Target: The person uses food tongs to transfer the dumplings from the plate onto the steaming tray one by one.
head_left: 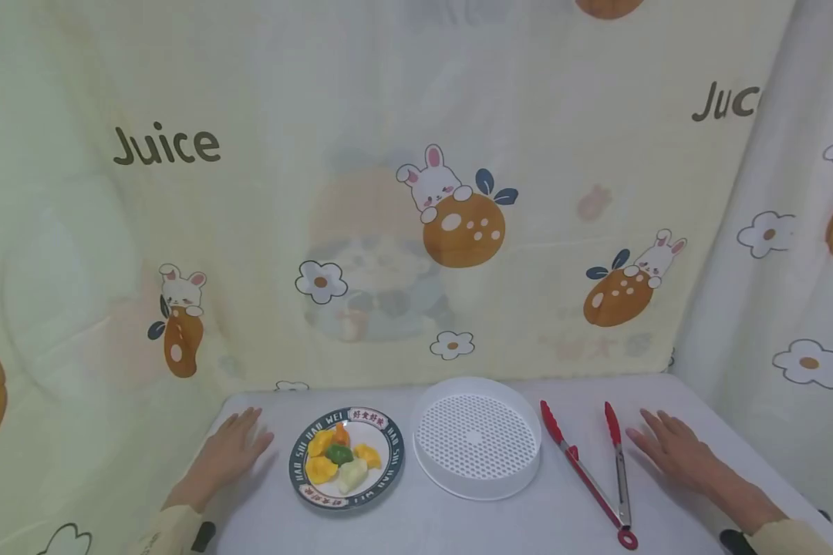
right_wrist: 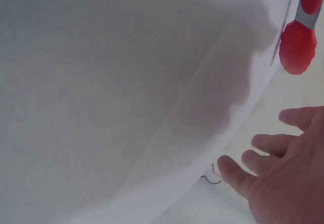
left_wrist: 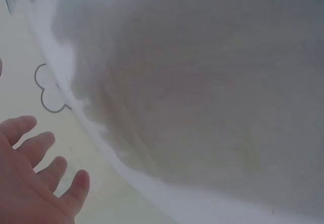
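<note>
My left hand [head_left: 232, 451] hovers palm down over the table's left side, fingers spread and holding nothing. Closest to it is a round plate [head_left: 391, 484] with a dark lettered rim. On the plate lie several dumpling-shaped pieces: yellow, orange, pale and one green dumpling [head_left: 339, 455]. A white round steamer basket [head_left: 475, 432] with a perforated floor stands in the middle. Spread tongs [head_left: 590, 482] with red tips lie right of it, tips pointing away from me. Just right of the tongs is my right hand [head_left: 676, 451], its fingers apart and nothing in it.
A white cloth covers the table [head_left: 472, 532]. Behind it hangs a pale curtain [head_left: 264, 231] printed with rabbits, oranges and flowers. Another curtain [head_left: 750, 308] closes in the right side.
</note>
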`<state>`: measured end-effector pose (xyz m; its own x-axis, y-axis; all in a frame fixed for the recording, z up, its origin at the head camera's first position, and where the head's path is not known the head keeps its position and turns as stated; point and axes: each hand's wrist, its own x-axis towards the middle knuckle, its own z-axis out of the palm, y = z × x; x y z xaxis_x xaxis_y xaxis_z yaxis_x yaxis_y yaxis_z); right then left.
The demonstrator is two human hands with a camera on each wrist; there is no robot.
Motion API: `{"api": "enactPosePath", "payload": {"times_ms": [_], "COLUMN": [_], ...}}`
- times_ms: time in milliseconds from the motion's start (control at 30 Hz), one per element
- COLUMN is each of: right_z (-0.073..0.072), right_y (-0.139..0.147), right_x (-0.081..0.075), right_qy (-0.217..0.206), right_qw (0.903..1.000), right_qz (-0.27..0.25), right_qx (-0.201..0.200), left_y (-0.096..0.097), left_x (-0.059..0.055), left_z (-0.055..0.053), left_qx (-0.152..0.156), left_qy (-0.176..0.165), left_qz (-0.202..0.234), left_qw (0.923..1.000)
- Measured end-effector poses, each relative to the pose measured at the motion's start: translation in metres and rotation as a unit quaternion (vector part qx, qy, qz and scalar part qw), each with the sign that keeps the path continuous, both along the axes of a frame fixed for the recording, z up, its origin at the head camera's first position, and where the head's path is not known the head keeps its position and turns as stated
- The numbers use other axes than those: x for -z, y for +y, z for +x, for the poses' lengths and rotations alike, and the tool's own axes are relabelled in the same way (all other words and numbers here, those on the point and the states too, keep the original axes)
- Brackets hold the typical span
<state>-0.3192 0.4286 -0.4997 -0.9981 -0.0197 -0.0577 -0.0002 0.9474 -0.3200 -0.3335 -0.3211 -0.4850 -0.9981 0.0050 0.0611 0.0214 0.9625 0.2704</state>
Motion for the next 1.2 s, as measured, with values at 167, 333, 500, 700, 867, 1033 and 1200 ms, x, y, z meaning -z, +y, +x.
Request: {"api": "enactPosePath", "payload": {"times_ms": [167, 333, 500, 700, 867, 1033, 1200], "right_z": [0.001, 0.011, 0.025, 0.036, 0.037, 0.038, 0.039], "right_y": [-0.009, -0.035, -0.07, -0.094, -0.102, -0.111, -0.111], "right_x": [-0.002, -0.012, -0.018, -0.013, -0.008, -0.011, -0.01], "right_qy": [0.001, -0.03, -0.058, -0.07, -0.081, -0.084, -0.084], "right_qw": [0.9996, 0.9981, 0.9958, 0.9928, 0.9907, 0.9894, 0.9878], "right_qz": [0.02, 0.023, 0.005, 0.009, 0.011, -0.004, -0.03], "right_qx": [0.018, 0.048, 0.071, 0.097, 0.109, 0.118, 0.128], "left_y": [0.005, 0.017, 0.032, 0.045, 0.05, 0.05, 0.05], "left_x": [0.0, -0.001, 0.0, 0.003, 0.003, 0.007, 0.013], "left_z": [0.001, -0.005, -0.012, -0.01, -0.006, -0.009, -0.011], "left_qx": [0.006, 0.018, 0.012, 0.012, 0.012, 0.003, 0.001], "left_qy": [0.014, 0.026, -0.036, -0.084, -0.087, -0.095, -0.105], "left_qz": [0.0, 0.011, 0.08, 0.124, 0.123, 0.116, 0.119], "left_qw": [0.9999, 0.9994, 0.9961, 0.9887, 0.9885, 0.9887, 0.9874]}}
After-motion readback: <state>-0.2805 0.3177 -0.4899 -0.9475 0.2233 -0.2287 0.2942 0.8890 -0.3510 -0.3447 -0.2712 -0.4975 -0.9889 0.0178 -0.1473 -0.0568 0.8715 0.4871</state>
